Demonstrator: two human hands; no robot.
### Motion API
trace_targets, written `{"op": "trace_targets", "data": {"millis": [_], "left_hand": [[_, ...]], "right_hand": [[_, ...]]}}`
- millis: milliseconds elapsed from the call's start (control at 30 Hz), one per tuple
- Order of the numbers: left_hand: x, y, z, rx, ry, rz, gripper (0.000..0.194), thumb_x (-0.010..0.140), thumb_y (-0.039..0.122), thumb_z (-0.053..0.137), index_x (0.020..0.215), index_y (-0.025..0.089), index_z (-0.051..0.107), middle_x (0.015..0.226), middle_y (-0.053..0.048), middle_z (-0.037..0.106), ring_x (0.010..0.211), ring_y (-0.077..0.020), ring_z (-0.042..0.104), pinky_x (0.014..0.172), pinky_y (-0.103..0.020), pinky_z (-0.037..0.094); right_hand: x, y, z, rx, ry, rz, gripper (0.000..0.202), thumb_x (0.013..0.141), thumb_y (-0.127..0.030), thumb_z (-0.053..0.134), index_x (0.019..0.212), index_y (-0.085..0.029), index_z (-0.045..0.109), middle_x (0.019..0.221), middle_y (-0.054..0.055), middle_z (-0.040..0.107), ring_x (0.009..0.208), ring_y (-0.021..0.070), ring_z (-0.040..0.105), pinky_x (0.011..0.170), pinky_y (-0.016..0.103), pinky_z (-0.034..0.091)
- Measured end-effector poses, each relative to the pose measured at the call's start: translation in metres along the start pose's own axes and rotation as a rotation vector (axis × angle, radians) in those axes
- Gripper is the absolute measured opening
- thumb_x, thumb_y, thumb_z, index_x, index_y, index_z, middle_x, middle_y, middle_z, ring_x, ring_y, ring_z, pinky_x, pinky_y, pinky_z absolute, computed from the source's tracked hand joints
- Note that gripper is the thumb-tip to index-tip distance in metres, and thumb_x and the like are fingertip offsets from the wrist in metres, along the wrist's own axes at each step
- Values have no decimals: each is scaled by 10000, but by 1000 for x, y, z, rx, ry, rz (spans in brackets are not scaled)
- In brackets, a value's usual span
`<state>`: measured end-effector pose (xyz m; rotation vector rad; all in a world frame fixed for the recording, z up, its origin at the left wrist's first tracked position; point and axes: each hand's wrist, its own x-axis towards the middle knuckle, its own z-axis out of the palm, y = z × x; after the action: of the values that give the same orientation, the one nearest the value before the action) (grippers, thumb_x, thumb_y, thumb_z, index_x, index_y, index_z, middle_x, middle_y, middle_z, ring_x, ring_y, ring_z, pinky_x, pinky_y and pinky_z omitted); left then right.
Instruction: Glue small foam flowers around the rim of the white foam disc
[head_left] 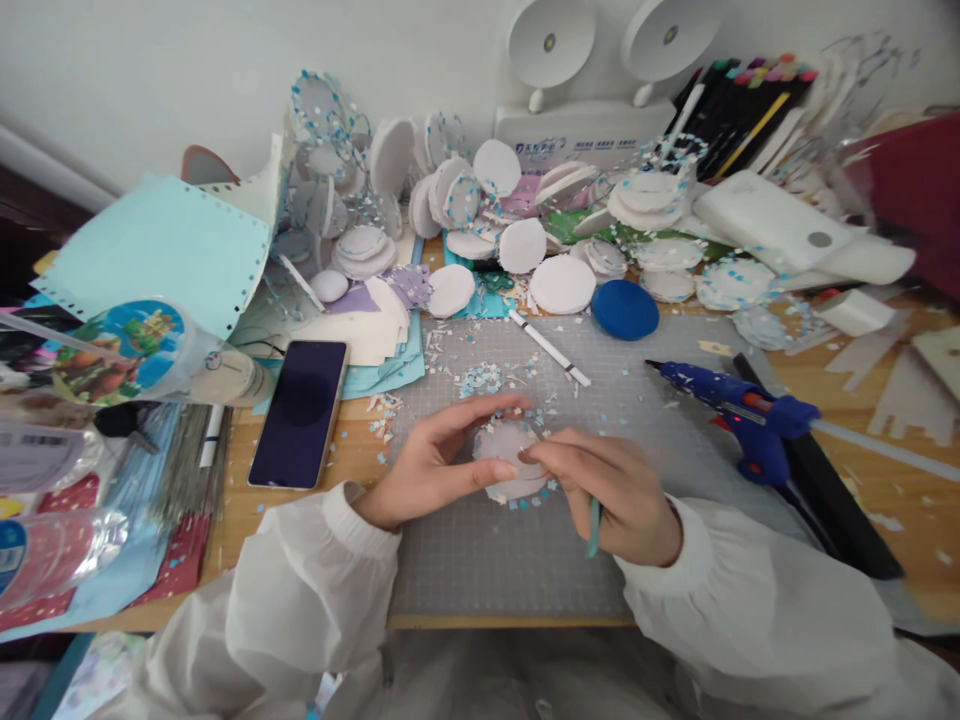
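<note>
A round white disc (506,447) lies low over the grey cutting mat (465,560), tiny white and blue paper pieces around its rim. My left hand (442,455) curls round its left side, thumb on the near face and fingers along the far edge. From the right, my right hand (611,485) is closed in a pinch, fingertips at the disc's surface. A slim green tool (594,528) sticks out below that palm; its working end is hidden by the fingers. Loose paper bits (480,378) are scattered just beyond the disc.
A blue glue gun (739,400) rests to the right beside a black bar (832,490). On the left are a phone (298,415) and a plastic cup (187,355). Behind stand many white discs (562,284), a blue round lid (625,309) and a white pen (550,347).
</note>
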<state>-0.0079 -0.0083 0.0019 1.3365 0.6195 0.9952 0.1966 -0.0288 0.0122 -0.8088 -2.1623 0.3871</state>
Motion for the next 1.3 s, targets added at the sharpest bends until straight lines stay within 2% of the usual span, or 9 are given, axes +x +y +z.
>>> {"op": "trace_targets", "data": {"millis": [67,167,333,433,600,733,1000,1133,1300], "left_hand": [[0,-1,-1,-1,9,-10,533,737,250,759,1247,244,604,1309,-99,596,1249,-257,519,1082,-397,384],[0,-3,-2,-29,-39,-5,584,727,256,768,1278,247,574,1352,-103,558,1280,-259,487,1092,-396,368],[-1,-4,-2,-43,-115,-49,926,584,214,860,1396,282,419,1439,-119,452,1344,-283,399,1128,-443,302],[-2,-2,0,6,-124,-74,1015,541,175,876,1416,305,377,1469,-112,411,1364,-287,368,1149,-465,254],[-2,-4,1,13,-88,-90,961,563,162,863,1396,291,403,1384,-117,500,1294,-272,457,1102,-446,332],[0,-7,0,-8,-32,-66,860,544,170,873,1315,258,503,1282,-106,572,1210,-257,522,1043,-414,393],[4,-4,1,-141,-12,-138,660,540,137,868,1151,183,621,1235,-128,621,1124,-241,586,960,-382,452],[4,-6,2,-135,-35,-107,695,529,127,871,1172,209,617,1257,-121,609,1177,-249,554,990,-400,434],[1,-10,2,-138,-110,-87,853,519,189,884,1293,282,538,1392,-112,501,1310,-284,435,1070,-454,360]], "right_hand": [[0,0,0,11,5,5,304,803,47,458,995,-149,587,819,65,661,643,131,595,544,237,455],[0,0,0,30,9,17,303,811,42,459,1006,-151,589,837,63,662,656,126,596,557,234,458],[2,-3,-1,133,61,98,296,827,31,448,993,-161,601,785,42,632,647,110,577,574,223,458],[5,-5,-2,224,93,183,270,851,4,447,975,-174,608,729,21,598,643,109,569,588,226,462],[7,-4,-1,322,91,246,224,870,-25,454,928,-168,617,700,12,585,626,103,560,596,225,461],[8,1,1,335,96,183,231,867,-25,448,926,-155,629,685,15,578,619,105,551,591,224,458],[9,5,1,286,75,78,229,888,-62,444,939,-173,638,720,39,630,627,117,585,561,225,474],[8,5,1,265,76,58,223,891,-62,449,935,-172,637,725,41,634,621,116,593,561,224,481],[6,4,1,216,93,34,231,894,-72,435,941,-178,635,717,40,620,613,119,582,554,230,481]]}}
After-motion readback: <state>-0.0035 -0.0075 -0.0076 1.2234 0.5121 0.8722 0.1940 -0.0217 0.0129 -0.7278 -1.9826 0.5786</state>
